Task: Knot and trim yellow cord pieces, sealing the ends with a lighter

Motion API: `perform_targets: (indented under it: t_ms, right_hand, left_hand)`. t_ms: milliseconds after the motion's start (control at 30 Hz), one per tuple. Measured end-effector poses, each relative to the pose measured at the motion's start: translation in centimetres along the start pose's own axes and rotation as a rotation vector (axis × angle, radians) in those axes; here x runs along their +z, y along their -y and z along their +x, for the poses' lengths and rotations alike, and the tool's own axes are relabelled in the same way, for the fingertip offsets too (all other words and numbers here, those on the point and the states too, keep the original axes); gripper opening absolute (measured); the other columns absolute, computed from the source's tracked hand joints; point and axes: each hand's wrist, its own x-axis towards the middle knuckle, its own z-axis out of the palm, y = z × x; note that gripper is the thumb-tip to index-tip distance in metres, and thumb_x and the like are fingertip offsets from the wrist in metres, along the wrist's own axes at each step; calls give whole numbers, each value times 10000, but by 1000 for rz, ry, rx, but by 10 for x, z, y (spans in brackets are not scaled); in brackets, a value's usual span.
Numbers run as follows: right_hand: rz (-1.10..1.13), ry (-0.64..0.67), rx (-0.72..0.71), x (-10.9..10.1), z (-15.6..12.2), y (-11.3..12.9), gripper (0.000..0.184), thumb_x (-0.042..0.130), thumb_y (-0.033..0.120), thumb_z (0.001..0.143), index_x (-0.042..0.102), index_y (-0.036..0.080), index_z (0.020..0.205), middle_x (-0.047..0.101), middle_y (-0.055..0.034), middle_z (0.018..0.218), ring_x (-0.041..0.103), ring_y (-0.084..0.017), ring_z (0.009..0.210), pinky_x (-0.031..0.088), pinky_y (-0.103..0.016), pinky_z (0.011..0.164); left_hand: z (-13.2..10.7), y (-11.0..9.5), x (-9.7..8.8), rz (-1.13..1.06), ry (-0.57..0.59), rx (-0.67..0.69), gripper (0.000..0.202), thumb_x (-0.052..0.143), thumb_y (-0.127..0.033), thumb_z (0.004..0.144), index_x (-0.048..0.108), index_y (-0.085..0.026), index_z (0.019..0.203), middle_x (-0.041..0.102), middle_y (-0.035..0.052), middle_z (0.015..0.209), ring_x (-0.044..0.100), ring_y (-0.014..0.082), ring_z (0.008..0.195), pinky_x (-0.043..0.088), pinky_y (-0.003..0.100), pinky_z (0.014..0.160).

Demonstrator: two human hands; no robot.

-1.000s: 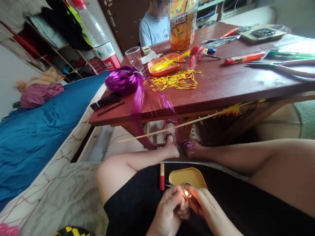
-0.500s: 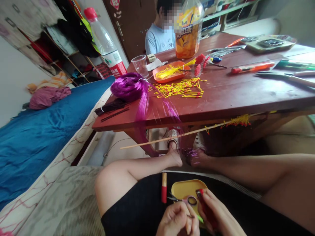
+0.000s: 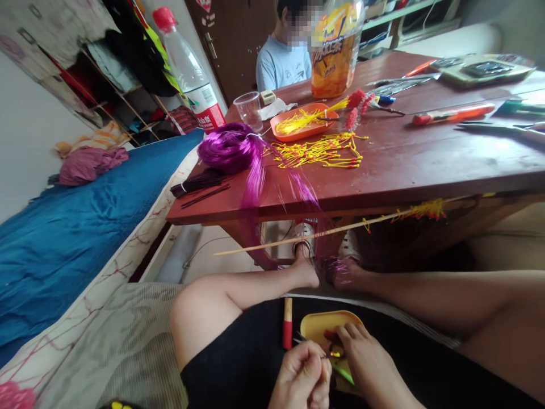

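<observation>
A yellow tray (image 3: 315, 326) rests on my lap over black cloth. My right hand (image 3: 366, 363) reaches into it, fingers curled on a red lighter (image 3: 330, 336) with a metal top. My left hand (image 3: 302, 378) is closed in a pinch beside it, holding something thin that I cannot make out. A thin green stem (image 3: 343, 373) lies between the two hands. Scissor tips (image 3: 298, 341) poke out at the tray's left edge. A short red-and-wood stick (image 3: 288, 331) lies just left of the tray.
The red-brown table (image 3: 404, 165) ahead carries a purple thread bundle (image 3: 232, 149), yellow stamens (image 3: 323, 152), an orange tray (image 3: 279, 135), a cup (image 3: 250, 109) and two bottles. A long skewer (image 3: 298, 238) juts out under its edge. A person (image 3: 283, 62) sits opposite. A blue bed (image 3: 63, 227) lies left.
The lighter flame seen a second ago is out. My right hand has brought the red lighter down into the yellow tray. The left hand stays pinched beside it.
</observation>
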Motion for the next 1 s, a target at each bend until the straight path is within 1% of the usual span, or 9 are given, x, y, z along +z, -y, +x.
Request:
perform_targets:
  t_ms: [133, 267, 400, 467, 567, 733, 833, 900, 1000]
  right_hand:
    - [-33, -8, -15, -1, 0, 2, 335, 391, 5, 758, 653, 85, 950, 652, -181, 901, 578, -343, 897, 445, -424, 748]
    - [12, -36, -14, -5, 2, 8, 273, 419, 28, 758, 646, 78, 901, 640, -193, 880, 579, -362, 876, 449, -473, 739]
    - [168, -64, -61, -27, -8, 16, 261, 340, 140, 881, 600, 149, 887, 639, -118, 899, 608, -234, 852, 488, -331, 747]
    - [335, -91, -110, -42, -18, 19, 292, 284, 230, 931, 572, 188, 949, 647, -75, 923, 618, -177, 848, 498, -250, 740]
    - [686, -166, -208, -60, -31, 25, 239, 393, 323, 906, 571, 225, 1032, 646, -63, 1005, 613, -189, 918, 497, -250, 772]
    - [721, -17, -302, -69, -31, 33, 181, 452, 291, 886, 614, 212, 875, 610, -36, 801, 587, -162, 722, 466, -240, 640]
    - [756, -15, -286, -65, -29, 34, 172, 466, 294, 877, 615, 210, 876, 578, -33, 808, 556, -154, 719, 448, -242, 644]
    - [850, -7, -238, -61, -29, 32, 178, 509, 302, 855, 613, 229, 979, 575, -52, 956, 555, -170, 851, 443, -266, 753]
    - [1163, 84, -24, -55, -30, 30, 331, 587, 332, 799, 573, 266, 1122, 560, -51, 1102, 537, -184, 970, 414, -299, 853]
  left_hand:
    - [-1, -6, 4, 273, -52, 49, 443, 566, -584, 726, 459, -171, 607, 306, -73, 500, 180, 25, 381, 141, 192, 376]
    - [-5, -15, 11, 742, -99, 248, 477, 420, -569, 822, 460, -165, 573, 362, -30, 560, 325, 74, 473, 246, 219, 459]
    - [-8, -22, 16, 985, -70, 366, 462, 341, -510, 874, 462, -172, 584, 427, 3, 597, 440, 130, 596, 316, 243, 570]
    - [-8, -23, 17, 1005, -68, 358, 448, 338, -497, 879, 458, -175, 592, 429, 3, 603, 440, 132, 593, 317, 243, 570]
    - [-7, -24, 18, 1005, -80, 338, 430, 342, -485, 881, 449, -179, 599, 430, 2, 609, 440, 137, 605, 322, 242, 584]
    - [-6, -28, 22, 1005, -107, 317, 411, 358, -462, 882, 453, -180, 599, 426, -3, 610, 429, 136, 602, 320, 239, 585]
    - [-7, -29, 22, 987, -124, 326, 411, 377, -455, 878, 466, -178, 586, 427, -3, 604, 413, 132, 594, 316, 238, 581]
    - [-7, -27, 21, 933, -138, 312, 419, 393, -473, 867, 472, -177, 581, 421, -7, 594, 401, 127, 582, 314, 237, 578]
    - [-5, -21, 17, 779, -146, 252, 444, 427, -541, 827, 471, -177, 577, 395, -19, 568, 383, 117, 556, 304, 234, 560]
